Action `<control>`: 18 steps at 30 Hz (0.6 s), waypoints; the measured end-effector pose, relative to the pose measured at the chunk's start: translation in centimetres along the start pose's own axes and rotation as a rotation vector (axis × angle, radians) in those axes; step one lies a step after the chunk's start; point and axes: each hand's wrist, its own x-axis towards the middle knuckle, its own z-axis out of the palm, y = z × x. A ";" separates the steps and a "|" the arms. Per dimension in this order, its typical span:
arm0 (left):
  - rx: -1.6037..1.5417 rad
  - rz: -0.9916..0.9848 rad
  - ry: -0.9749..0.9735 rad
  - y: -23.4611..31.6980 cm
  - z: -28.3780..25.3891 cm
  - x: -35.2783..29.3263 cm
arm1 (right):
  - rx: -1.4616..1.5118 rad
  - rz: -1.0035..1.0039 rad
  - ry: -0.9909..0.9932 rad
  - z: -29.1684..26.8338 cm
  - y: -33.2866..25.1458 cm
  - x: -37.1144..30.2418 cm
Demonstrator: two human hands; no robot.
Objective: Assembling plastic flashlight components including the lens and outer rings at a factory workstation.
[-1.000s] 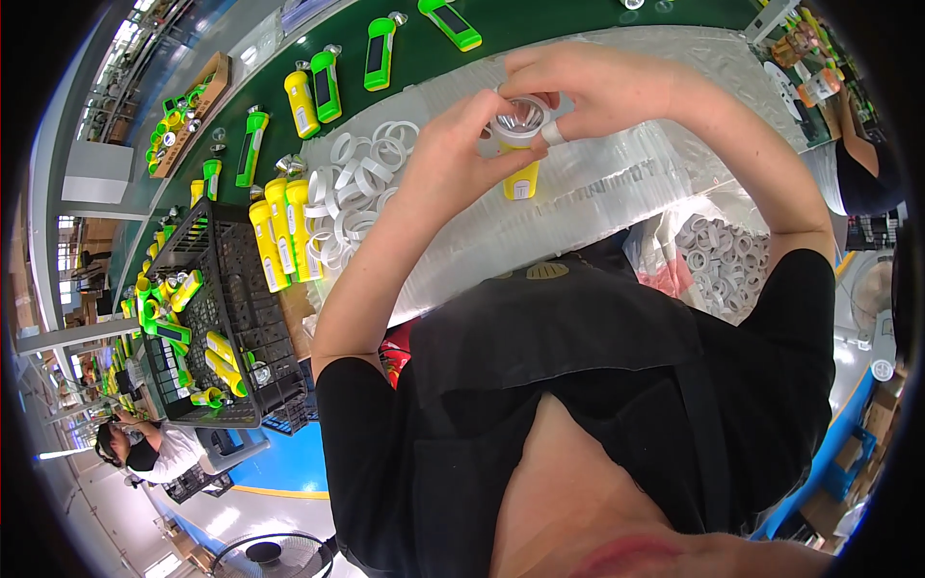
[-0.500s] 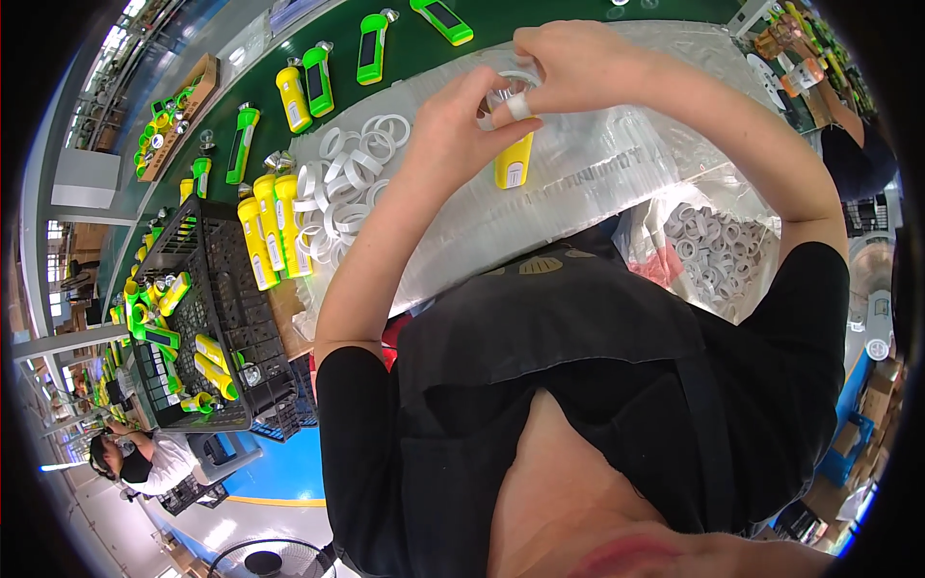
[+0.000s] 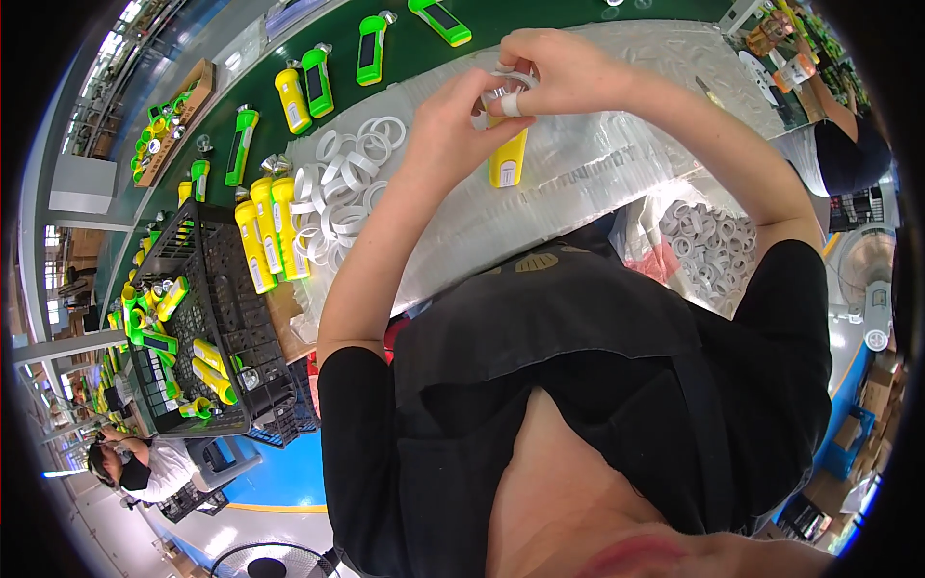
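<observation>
One yellow flashlight (image 3: 507, 162) is over the worktop (image 3: 599, 159), fingers of the left hand (image 3: 455, 113) and right hand (image 3: 564, 72) clamped around its head and one white ring (image 3: 521, 78), forearms converging. Three similar flashlights (image 3: 265, 229) lie beside loose rings (image 3: 349, 179).

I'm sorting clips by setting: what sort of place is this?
Likely a factory assembly line: flashlights spaced along a green surface, a heap of loose white rings, and a black crate of more flashlights.

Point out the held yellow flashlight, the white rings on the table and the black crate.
Held flashlight (image 3: 508, 156), head view, yellow body.
White rings (image 3: 353, 180), head view, one ring's band.
Black crate (image 3: 258, 332), head view, side wall.
</observation>
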 end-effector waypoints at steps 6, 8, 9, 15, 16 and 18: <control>-0.221 -0.054 0.067 -2.4 0.4 -1.1 | 1.024 0.080 0.308 11.5 1.1 -3.9; -0.314 -0.099 0.042 -1.7 0.3 -1.3 | 0.974 0.206 0.330 15.0 -1.8 -5.4; -0.499 -0.173 0.097 -1.6 0.5 -1.7 | 0.813 0.303 0.365 16.4 -3.4 -5.1; -1.064 -0.262 0.125 4.3 -1.7 -2.7 | 1.650 0.117 -0.256 11.9 -5.8 -7.9; -1.078 -0.100 0.112 5.7 -2.1 -3.1 | 1.665 0.093 -0.446 10.4 -5.9 -8.6; -0.864 0.172 0.128 8.4 -2.5 -3.2 | 1.389 -0.240 -0.506 8.7 -5.0 -8.1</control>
